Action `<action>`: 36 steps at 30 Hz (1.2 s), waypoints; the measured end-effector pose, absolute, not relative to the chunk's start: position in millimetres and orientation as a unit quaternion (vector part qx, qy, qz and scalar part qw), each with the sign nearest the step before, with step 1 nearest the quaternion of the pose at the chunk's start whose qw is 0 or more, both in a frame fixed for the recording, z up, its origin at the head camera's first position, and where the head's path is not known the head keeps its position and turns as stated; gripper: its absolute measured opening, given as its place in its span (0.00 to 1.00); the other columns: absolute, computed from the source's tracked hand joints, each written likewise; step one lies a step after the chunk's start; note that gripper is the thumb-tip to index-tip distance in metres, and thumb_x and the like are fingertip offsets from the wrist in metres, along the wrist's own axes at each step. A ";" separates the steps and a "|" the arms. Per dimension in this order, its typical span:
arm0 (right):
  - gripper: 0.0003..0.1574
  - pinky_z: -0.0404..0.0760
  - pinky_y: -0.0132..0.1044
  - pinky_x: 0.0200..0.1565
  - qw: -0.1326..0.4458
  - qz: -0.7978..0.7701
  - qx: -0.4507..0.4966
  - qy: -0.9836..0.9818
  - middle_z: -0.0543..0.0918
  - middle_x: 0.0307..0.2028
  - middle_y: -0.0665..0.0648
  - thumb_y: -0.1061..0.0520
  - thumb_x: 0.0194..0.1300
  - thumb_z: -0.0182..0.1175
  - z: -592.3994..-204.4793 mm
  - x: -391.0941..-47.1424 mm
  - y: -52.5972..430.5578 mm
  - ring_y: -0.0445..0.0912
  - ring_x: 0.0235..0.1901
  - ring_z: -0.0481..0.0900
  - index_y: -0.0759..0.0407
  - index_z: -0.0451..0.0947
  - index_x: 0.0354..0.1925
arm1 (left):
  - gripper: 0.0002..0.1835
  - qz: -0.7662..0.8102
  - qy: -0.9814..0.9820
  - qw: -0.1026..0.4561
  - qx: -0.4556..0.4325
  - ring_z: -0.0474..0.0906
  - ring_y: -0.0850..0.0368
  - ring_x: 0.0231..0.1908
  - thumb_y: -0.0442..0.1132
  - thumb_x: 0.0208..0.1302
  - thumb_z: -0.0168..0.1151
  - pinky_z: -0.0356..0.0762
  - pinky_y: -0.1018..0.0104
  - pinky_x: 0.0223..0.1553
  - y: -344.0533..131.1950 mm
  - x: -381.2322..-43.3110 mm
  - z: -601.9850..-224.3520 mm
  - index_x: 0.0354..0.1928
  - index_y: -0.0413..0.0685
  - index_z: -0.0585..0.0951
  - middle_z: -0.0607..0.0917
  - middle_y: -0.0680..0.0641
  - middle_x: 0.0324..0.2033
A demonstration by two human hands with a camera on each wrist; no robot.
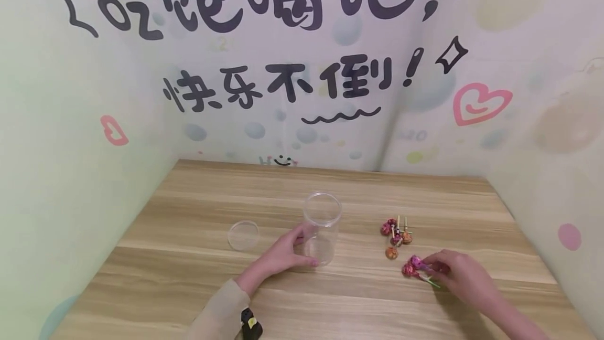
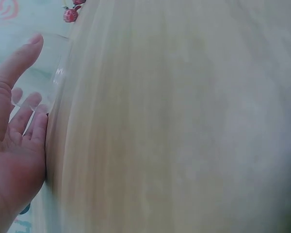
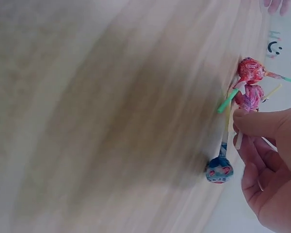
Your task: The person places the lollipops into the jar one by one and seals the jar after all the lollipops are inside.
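A clear plastic jar [image 1: 322,235] stands upright and uncapped on the table. My left hand [image 1: 282,250] holds its side low down, thumb in front and fingers behind; in the left wrist view the fingers show through its wall. My right hand [image 1: 464,276] pinches the stick of a pink-purple lollipop [image 3: 253,96] between thumb and fingers. Close beside that one is a red lollipop [image 3: 251,71] with a green stick. A blue-wrapped lollipop [image 3: 219,170] lies under the right hand, hidden in the head view.
Farther back lies a small cluster of red and orange lollipops [image 1: 396,235], right of the jar. A round clear lid [image 1: 243,235] lies left of it. Printed walls [image 1: 283,135] border the wooden table [image 1: 226,188] at the back and sides.
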State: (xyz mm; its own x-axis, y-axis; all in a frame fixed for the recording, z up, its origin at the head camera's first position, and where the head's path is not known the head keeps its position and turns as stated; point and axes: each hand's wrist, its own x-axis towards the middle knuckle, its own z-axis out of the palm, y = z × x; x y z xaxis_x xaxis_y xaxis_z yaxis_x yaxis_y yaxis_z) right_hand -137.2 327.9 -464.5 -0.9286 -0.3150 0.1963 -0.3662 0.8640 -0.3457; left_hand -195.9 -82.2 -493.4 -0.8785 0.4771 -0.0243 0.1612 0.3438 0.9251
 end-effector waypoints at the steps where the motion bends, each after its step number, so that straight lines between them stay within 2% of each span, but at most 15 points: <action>1: 0.17 0.79 0.25 0.28 0.066 0.190 0.179 -0.963 0.86 0.28 0.44 0.65 0.45 0.74 -462.3 -138.3 328.2 0.27 0.26 0.75 0.51 0.86 0.36 | 0.46 0.538 0.805 0.148 0.199 0.70 0.40 0.67 0.41 0.52 0.77 0.66 0.44 0.71 -81.9 -196.4 -493.2 0.72 0.48 0.64 0.71 0.40 0.68; 4: 0.17 0.77 0.25 0.27 0.073 0.184 0.185 -0.963 0.85 0.26 0.42 0.66 0.46 0.74 -454.8 -142.3 328.6 0.27 0.25 0.73 0.51 0.87 0.36 | 0.47 0.538 0.804 0.150 0.202 0.70 0.40 0.67 0.40 0.52 0.77 0.65 0.44 0.71 -81.2 -197.1 -492.3 0.73 0.49 0.63 0.71 0.40 0.69; 14: 0.17 0.79 0.26 0.27 0.085 0.212 0.251 -0.940 0.87 0.29 0.47 0.70 0.48 0.71 -416.3 -167.5 323.0 0.26 0.26 0.74 0.56 0.86 0.37 | 0.43 0.527 0.811 0.152 0.201 0.69 0.41 0.68 0.42 0.53 0.76 0.66 0.45 0.71 -82.7 -197.5 -492.8 0.71 0.49 0.65 0.71 0.42 0.69; 25: 0.15 0.79 0.27 0.30 0.057 0.224 0.293 -0.928 0.86 0.29 0.44 0.69 0.53 0.70 -352.7 -199.5 288.2 0.28 0.28 0.75 0.52 0.87 0.37 | 0.43 0.534 0.805 0.155 0.205 0.68 0.42 0.69 0.41 0.53 0.76 0.65 0.46 0.72 -84.6 -196.9 -493.2 0.71 0.49 0.65 0.71 0.43 0.69; 36: 0.14 0.80 0.27 0.34 0.013 0.213 0.323 -0.922 0.88 0.33 0.46 0.67 0.56 0.70 -296.5 -222.3 235.7 0.34 0.31 0.77 0.50 0.87 0.39 | 0.45 0.533 0.805 0.159 0.207 0.68 0.42 0.69 0.41 0.54 0.76 0.64 0.45 0.72 -85.2 -197.5 -491.9 0.72 0.48 0.64 0.70 0.42 0.69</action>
